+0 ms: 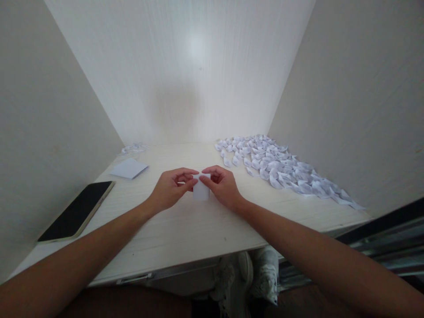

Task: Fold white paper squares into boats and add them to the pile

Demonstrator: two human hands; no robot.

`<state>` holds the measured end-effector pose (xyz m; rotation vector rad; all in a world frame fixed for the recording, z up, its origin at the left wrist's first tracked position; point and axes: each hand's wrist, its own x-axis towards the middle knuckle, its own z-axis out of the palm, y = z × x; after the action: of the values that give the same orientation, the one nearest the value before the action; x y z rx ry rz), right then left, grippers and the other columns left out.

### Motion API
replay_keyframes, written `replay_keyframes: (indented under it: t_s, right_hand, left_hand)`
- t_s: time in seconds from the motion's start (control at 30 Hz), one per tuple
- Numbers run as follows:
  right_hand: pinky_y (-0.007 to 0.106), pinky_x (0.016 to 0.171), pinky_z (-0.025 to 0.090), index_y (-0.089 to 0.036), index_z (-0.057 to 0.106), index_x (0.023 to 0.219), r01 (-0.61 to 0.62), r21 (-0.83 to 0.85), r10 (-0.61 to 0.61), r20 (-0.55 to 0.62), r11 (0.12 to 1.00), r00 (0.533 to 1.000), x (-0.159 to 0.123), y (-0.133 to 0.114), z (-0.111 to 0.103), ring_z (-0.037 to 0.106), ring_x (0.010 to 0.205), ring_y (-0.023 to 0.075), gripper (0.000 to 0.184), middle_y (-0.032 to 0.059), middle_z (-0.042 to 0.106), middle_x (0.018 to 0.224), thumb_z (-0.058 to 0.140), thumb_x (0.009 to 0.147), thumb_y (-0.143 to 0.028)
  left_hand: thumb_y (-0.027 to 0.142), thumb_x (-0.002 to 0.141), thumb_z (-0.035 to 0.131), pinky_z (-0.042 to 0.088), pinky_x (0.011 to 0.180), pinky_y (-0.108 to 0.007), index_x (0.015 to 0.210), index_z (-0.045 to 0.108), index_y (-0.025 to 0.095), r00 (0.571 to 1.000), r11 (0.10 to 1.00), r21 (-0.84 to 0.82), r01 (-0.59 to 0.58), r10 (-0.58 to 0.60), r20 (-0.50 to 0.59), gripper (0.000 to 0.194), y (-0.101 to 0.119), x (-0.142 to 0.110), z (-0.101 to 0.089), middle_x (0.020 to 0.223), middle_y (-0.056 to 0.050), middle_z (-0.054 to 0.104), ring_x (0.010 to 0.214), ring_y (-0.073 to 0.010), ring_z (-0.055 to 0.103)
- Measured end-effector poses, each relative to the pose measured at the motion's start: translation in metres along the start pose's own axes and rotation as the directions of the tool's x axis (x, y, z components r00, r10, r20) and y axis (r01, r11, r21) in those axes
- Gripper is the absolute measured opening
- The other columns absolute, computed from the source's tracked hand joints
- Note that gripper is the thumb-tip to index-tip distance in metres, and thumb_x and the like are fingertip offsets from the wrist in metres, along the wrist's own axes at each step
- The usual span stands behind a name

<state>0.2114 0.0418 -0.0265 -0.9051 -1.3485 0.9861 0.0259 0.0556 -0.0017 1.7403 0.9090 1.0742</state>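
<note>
A small white piece of paper [201, 191] stands roughly upright between my hands, above the middle of the pale tabletop. Thumb and fingers of my left hand [172, 186] pinch its upper left corner. On the other side, my right hand [222, 184] pinches the upper right corner in the same way. The fingertips of both hands almost meet at the paper's top edge. Some of the fingers are curled behind and partly hidden. Whether the paper has a fold in it I cannot tell.
Many small folded white paper pieces [265, 163] lie heaped along the right wall. A stack of white paper [129, 168] and thin white paper scraps [134, 148] are at the back left. A dark-screened tablet [77, 211] lies at the left. Shoes [265, 274] show below the table edge.
</note>
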Motion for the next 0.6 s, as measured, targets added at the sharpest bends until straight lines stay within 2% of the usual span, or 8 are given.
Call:
replay_keyframes:
  t_s: [0.27,0.6]
  right_hand:
    - [0.032,0.072,0.056,-0.019,0.074,0.086,-0.141,0.171,0.147,-0.024,0.975,0.989,0.0028,-0.0020,-0.0051,0.068,0.071,0.0153,0.030,0.0017,0.076,0.078,0.087,0.065,-0.036]
    - [0.034,0.074,0.058,-0.020,0.074,0.084,-0.153,0.187,0.160,-0.026,0.970,0.987,0.0031,-0.0009,-0.0050,0.069,0.070,0.0156,0.030,0.0015,0.077,0.077,0.088,0.063,-0.036]
  left_hand:
    - [0.040,0.074,0.083,0.066,0.064,-0.033,0.099,0.075,0.016,1.000,0.999,-0.042,0.006,-0.006,-0.020,0.036,-0.0004,0.0004,-0.0006,0.075,-0.002,0.074,0.067,-0.0179,0.073]
    - [0.045,0.070,0.085,0.068,0.065,-0.037,0.098,0.074,0.014,0.996,0.994,-0.090,0.058,-0.063,-0.062,0.043,-0.0012,0.0015,0.0013,0.078,-0.004,0.075,0.070,-0.0211,0.075]
